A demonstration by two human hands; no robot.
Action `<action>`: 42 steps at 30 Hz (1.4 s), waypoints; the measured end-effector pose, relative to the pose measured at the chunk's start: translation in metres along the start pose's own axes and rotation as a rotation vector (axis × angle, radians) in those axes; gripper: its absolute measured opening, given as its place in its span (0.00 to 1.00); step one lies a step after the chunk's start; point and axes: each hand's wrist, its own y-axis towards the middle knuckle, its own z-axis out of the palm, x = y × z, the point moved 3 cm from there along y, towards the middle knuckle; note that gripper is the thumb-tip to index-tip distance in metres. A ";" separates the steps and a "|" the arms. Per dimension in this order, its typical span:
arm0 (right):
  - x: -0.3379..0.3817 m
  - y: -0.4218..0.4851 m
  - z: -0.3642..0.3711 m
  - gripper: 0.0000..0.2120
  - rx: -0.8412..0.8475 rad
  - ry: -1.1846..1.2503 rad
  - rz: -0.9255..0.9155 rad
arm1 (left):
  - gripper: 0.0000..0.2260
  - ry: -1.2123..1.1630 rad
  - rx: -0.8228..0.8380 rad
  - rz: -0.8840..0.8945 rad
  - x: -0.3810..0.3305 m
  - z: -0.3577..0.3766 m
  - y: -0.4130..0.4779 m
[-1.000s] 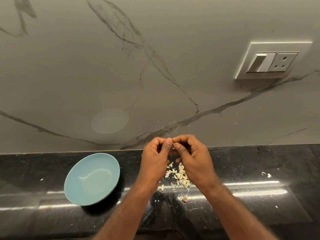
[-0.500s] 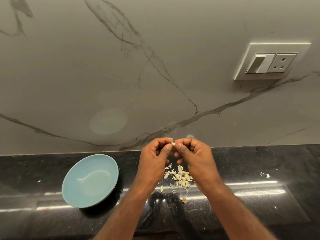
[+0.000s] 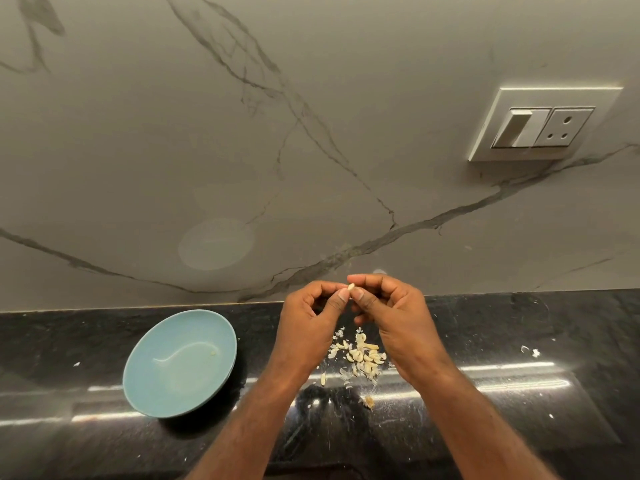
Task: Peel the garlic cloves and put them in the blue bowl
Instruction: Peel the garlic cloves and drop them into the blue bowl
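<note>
Nearest, the dark table carries a heap of garlic cloves and skins just right of the blue bowl, handy for a short drop. The bowl looks almost bare. Above that heap, left hand and right hand both pinch 1 clove at thumb-tips, probably so peelings fall on the scraps. Far right beyond the bowl, a wall socket.

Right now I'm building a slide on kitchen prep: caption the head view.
Left hand and right hand pinch a garlic clove above the garlic pile, blue bowl to their left.
</note>
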 end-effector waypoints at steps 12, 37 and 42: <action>0.003 -0.003 0.003 0.13 0.094 -0.148 0.010 | 0.07 -0.058 0.000 -0.074 0.001 0.000 0.002; 0.005 -0.001 -0.006 0.11 0.084 -0.231 -0.012 | 0.06 -0.084 0.047 -0.130 -0.009 0.003 0.001; 0.005 0.000 -0.006 0.11 0.086 -0.138 0.044 | 0.05 -0.112 0.070 -0.128 -0.008 0.001 0.001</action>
